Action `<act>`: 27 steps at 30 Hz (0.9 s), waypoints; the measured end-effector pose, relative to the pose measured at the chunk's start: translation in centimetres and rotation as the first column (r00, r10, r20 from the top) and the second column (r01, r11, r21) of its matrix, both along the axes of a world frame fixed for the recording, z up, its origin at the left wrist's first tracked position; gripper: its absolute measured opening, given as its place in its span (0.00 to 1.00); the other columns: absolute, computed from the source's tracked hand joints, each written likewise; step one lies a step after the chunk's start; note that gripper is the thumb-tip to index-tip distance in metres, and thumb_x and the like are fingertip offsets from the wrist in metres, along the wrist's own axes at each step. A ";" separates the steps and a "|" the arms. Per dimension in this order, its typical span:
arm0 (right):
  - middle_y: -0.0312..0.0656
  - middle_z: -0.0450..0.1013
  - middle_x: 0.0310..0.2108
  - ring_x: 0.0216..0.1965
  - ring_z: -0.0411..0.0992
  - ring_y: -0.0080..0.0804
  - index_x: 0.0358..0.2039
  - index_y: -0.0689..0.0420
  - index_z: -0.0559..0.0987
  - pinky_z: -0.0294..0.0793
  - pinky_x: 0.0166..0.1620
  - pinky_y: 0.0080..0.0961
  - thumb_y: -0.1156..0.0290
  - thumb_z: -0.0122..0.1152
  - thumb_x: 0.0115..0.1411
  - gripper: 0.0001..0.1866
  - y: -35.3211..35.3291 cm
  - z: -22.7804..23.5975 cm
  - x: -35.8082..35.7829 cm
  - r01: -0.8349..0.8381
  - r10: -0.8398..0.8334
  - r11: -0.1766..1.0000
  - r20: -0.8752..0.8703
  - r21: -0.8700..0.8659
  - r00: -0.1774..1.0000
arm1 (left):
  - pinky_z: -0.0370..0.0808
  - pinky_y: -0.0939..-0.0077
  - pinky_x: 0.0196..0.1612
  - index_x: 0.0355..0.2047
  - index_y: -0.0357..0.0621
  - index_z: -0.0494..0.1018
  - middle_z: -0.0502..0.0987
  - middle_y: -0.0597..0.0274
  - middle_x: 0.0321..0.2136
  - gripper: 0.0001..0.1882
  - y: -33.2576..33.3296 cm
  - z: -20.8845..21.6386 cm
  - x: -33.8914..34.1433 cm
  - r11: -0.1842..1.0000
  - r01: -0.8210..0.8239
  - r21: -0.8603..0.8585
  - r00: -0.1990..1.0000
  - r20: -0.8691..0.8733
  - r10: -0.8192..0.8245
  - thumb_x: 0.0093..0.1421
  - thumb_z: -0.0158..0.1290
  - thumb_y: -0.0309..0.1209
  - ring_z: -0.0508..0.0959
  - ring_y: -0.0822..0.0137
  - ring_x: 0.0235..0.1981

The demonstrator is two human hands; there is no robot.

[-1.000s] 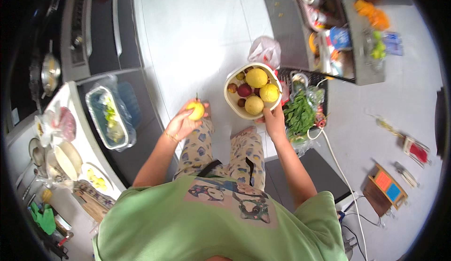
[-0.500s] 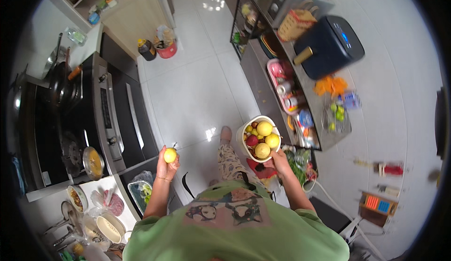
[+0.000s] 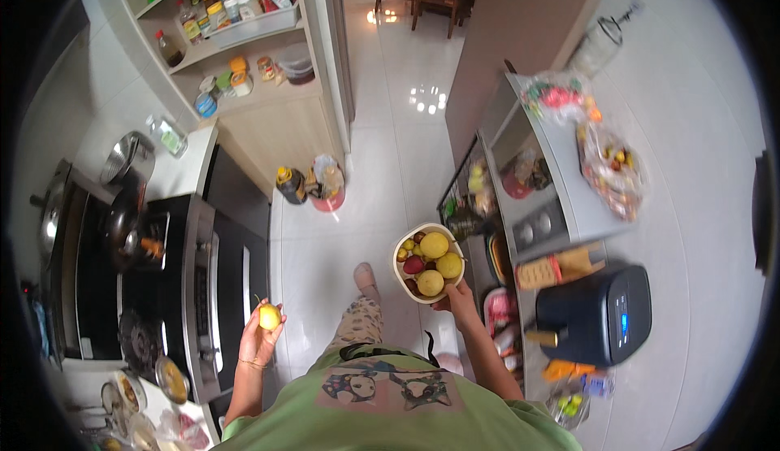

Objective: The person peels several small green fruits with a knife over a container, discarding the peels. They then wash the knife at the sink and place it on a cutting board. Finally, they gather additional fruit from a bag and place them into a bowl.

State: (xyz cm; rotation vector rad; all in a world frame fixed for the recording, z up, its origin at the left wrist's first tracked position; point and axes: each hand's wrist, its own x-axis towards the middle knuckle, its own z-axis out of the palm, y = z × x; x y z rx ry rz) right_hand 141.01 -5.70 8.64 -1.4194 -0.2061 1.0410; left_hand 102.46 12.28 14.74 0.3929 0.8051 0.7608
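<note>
A yellow pear (image 3: 270, 316) with a thin stem sits in my left hand (image 3: 255, 339), its fingers wrapped round it, at the left beside the oven front. My right hand (image 3: 460, 305) grips the near right rim of a cream-white tub (image 3: 396, 267) held out in front of me. Inside the tub lie several large yellow pears (image 3: 434, 245), a dark red fruit (image 3: 414, 264) and some smaller yellow and brown fruits along the left side. My right fingers under the tub are partly hidden.
At left runs a black stove (image 3: 97, 248) with pans above an oven. A bottle (image 3: 289, 184) and red bucket (image 3: 328, 197) stand on the floor by a shelf cabinet (image 3: 268, 110). On the right are a microwave (image 3: 540, 199) and a dark blue air fryer (image 3: 593, 313). A doorway lies ahead.
The view has moved forward and tilted up, bringing the doorway and upper shelves into sight. I have stepped ahead, still holding the pear in my left hand and the tub in my right.
</note>
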 end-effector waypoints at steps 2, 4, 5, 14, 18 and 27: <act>0.42 0.75 0.29 0.22 0.75 0.28 0.50 0.58 0.66 0.77 0.27 0.22 0.67 0.45 0.60 0.18 4.8 0.8 4.4 -0.005 0.004 0.999 -0.017 -0.038 1.000 | 0.80 0.70 0.42 0.52 0.45 0.65 0.69 0.47 0.49 0.18 5.6 -0.4 4.8 0.994 0.041 0.103 0.999 0.009 -0.042 0.63 0.47 0.36 0.76 0.53 0.43; 0.42 0.75 0.29 0.23 0.75 0.28 0.50 0.58 0.66 0.77 0.27 0.22 0.66 0.46 0.60 0.18 9.6 1.8 8.7 -0.001 -0.002 0.998 -0.051 -0.060 0.999 | 0.79 0.70 0.42 0.52 0.44 0.64 0.70 0.47 0.48 0.18 11.9 0.0 10.9 0.978 0.100 0.182 0.993 0.038 -0.108 0.64 0.46 0.36 0.76 0.53 0.42; 0.42 0.74 0.29 0.23 0.75 0.28 0.50 0.58 0.66 0.77 0.28 0.22 0.65 0.46 0.61 0.18 11.7 2.2 11.1 -0.002 -0.002 0.997 -0.059 -0.073 0.998 | 0.79 0.69 0.42 0.54 0.44 0.63 0.71 0.48 0.47 0.22 15.0 0.4 14.3 0.973 0.143 0.184 0.990 -0.027 -0.140 0.61 0.49 0.37 0.76 0.54 0.44; 0.45 0.74 0.26 0.19 0.73 0.30 0.42 0.64 0.70 0.75 0.24 0.25 0.65 0.44 0.59 0.17 33.9 0.2 33.8 0.230 -0.234 0.970 0.054 0.077 0.971 | 0.70 0.72 0.45 0.57 0.44 0.59 0.70 0.54 0.48 0.24 37.2 7.2 55.3 0.695 0.568 0.440 0.760 0.045 -0.649 0.64 0.45 0.41 0.73 0.63 0.41; 0.46 0.74 0.26 0.21 0.74 0.31 0.41 0.65 0.70 0.76 0.25 0.26 0.64 0.44 0.61 0.16 49.1 0.8 46.7 0.301 -0.307 0.949 0.058 0.089 0.950 | 0.69 0.77 0.38 0.52 0.45 0.63 0.72 0.59 0.43 0.23 45.3 8.9 67.7 0.620 0.619 0.482 0.705 0.005 -0.709 0.61 0.49 0.42 0.72 0.70 0.35; 0.46 0.74 0.29 0.22 0.74 0.28 0.46 0.62 0.64 0.77 0.27 0.23 0.67 0.42 0.61 0.16 70.8 7.7 69.2 0.194 -0.200 0.979 0.093 0.067 0.975 | 0.61 0.79 0.19 0.34 0.45 0.68 0.66 0.67 0.18 0.18 59.5 4.4 69.2 0.968 0.105 0.229 0.992 -0.093 -0.086 0.61 0.41 0.48 0.64 0.74 0.15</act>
